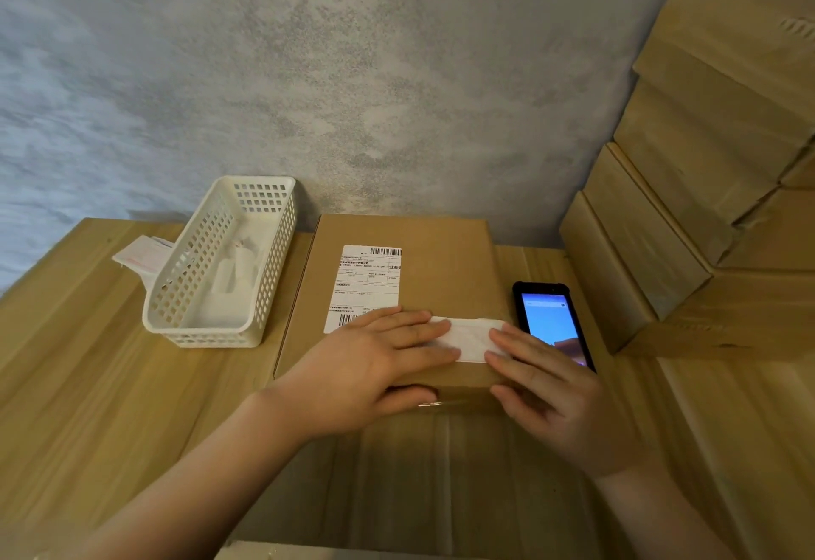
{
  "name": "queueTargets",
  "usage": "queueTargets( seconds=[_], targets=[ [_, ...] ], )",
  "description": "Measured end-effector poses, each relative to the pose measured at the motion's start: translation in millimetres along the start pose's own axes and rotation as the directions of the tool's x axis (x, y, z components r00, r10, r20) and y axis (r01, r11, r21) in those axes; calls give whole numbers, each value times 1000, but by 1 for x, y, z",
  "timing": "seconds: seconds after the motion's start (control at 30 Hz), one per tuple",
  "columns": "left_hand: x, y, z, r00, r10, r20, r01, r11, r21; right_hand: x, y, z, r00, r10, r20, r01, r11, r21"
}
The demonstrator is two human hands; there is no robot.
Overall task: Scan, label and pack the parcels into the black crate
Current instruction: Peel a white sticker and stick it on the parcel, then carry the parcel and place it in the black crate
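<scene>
A flat brown cardboard parcel (445, 268) lies on the wooden table. It carries a printed shipping label (366, 281) with barcodes. A smaller white label (469, 336) lies near the parcel's front right corner. My left hand (375, 365) rests flat on the parcel, its straight fingers pressing the white label's left end and its thumb against the front edge. My right hand (560, 392) presses the label's right end with straight fingers. A black handheld scanner (551, 321) with a lit blue screen lies just right of the parcel. The black crate is not in view.
A white perforated plastic basket (220, 268) with a few white labels inside stands left of the parcel; paper slips (141, 255) lie behind it. Stacked cardboard boxes (705, 189) rise at the right. A grey wall closes the back of the table (88, 361).
</scene>
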State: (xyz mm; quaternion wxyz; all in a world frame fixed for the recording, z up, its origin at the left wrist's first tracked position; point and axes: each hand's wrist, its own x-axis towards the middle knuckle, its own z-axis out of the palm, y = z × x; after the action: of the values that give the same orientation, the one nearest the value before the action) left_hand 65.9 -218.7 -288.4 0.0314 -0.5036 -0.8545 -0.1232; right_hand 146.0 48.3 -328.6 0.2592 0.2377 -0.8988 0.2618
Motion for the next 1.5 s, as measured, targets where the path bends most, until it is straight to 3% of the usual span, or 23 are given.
queueTargets(
  seconds=[0.1,0.2,0.3,0.37,0.43,0.53,0.63,0.87,1.1,1.3,1.5],
  targets=[
    [-2,-1,-9,985,-162,-66,146,969,-197,3,-9,-2,958,283,-43,-269,941,205],
    [-14,-12,-17,924,-350,-156,303,917,-261,17,-20,3,854,519,17,-491,797,351],
    [-32,-23,-23,788,-581,-203,512,801,-309,39,-22,10,691,691,214,-699,563,441],
    [-42,-27,-25,679,-720,-144,643,678,-356,53,-21,13,640,702,310,-760,523,385],
    [-48,-25,-26,626,-778,-51,710,595,-377,64,-22,12,660,672,336,-751,590,296],
    [-49,-18,-25,639,-769,25,705,572,-420,70,-27,12,690,628,361,-703,700,126],
    [-46,-13,-20,623,-780,61,722,542,-429,67,-32,15,657,650,382,-720,692,59],
    [-50,-2,-24,653,-757,-5,683,591,-428,64,-52,4,651,690,317,-738,672,55],
    [-101,8,-68,672,-705,-228,530,672,-517,86,-127,-16,733,657,175,-664,747,-23],
    [-217,-13,-114,562,-762,-322,578,640,-507,134,-228,30,843,504,190,-524,848,76],
    [-371,-44,-140,339,-882,-327,727,466,-504,184,-335,143,889,315,332,-379,913,151]
  ],
)
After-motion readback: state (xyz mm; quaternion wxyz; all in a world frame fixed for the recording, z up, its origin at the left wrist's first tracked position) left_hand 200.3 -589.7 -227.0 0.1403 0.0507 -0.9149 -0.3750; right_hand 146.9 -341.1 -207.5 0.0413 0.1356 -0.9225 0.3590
